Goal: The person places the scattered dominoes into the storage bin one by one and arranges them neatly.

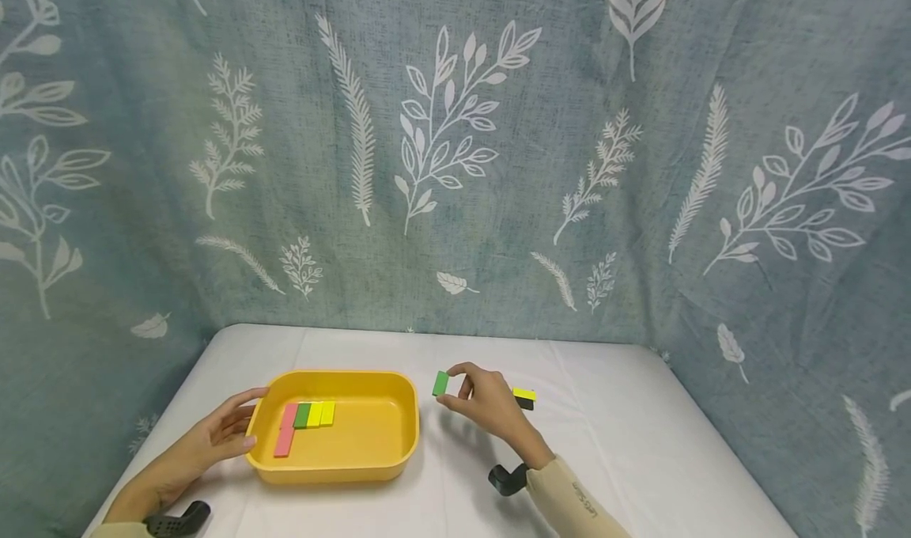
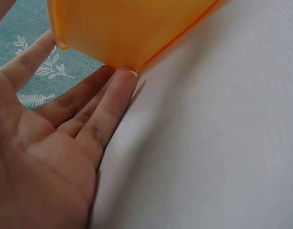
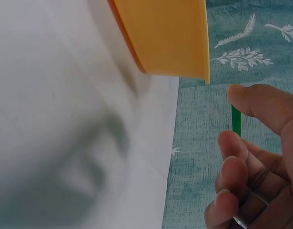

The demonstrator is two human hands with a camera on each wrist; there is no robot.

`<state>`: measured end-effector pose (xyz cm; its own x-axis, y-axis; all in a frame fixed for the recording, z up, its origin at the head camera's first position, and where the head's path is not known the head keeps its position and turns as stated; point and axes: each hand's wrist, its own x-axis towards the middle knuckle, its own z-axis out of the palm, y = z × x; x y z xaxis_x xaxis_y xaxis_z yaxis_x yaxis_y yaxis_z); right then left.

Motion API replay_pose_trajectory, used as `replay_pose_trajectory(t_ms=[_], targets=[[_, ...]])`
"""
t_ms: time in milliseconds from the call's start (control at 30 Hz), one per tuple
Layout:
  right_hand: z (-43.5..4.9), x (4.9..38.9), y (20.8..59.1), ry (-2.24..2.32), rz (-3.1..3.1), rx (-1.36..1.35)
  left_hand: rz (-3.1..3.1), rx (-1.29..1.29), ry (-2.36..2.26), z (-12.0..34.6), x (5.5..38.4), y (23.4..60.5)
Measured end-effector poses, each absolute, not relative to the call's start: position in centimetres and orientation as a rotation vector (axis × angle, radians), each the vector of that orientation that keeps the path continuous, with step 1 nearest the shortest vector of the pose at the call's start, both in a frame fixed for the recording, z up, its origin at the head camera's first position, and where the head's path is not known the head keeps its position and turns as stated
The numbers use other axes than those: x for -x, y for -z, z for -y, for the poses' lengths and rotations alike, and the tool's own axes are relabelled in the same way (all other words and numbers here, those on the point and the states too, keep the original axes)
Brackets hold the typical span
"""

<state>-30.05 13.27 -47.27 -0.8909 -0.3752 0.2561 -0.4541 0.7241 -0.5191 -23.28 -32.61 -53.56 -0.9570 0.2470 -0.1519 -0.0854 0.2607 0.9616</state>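
A yellow plastic tray (image 1: 356,473) sits at the left of the table. Inside, two pink tiles (image 1: 283,443) lie end to end, with a green tile (image 1: 302,416) and two yellow tiles (image 1: 320,414) in a row beside the upper one. My left hand (image 1: 217,433) rests against the tray's left end, its extended fingers (image 2: 122,88) touching the outer wall. Beyond the tray's right rim, my right hand (image 1: 487,399) pinches another thin green tile (image 1: 440,384) between thumb and index finger, raised over the table. In the right wrist view that held tile (image 3: 236,120) appears edge-on.
Behind my right hand, a yellow tile (image 1: 524,394) and a black tile (image 1: 525,403) lie together on the white-covered table (image 1: 640,459). A teal leaf-patterned curtain (image 1: 455,285) closes off the back and sides.
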Motion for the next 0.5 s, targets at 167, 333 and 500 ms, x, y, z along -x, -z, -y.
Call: replay_pose_trajectory(t_ms=[167, 333, 500], targets=[[-12.3, 30.0, 47.1, -0.901, 2.789, -0.696, -2.263, -0.163, -1.753, 32.6, 23.3, 53.5], [-11.3, 29.9, 47.1, -0.909, 2.791, -0.725, -2.256, -0.157, -1.757, 32.5, 23.2, 53.5], [-10.2, 29.6, 46.8, -0.928, 2.789, -0.762, -2.254, -0.160, -1.759, 32.5, 23.2, 53.4]])
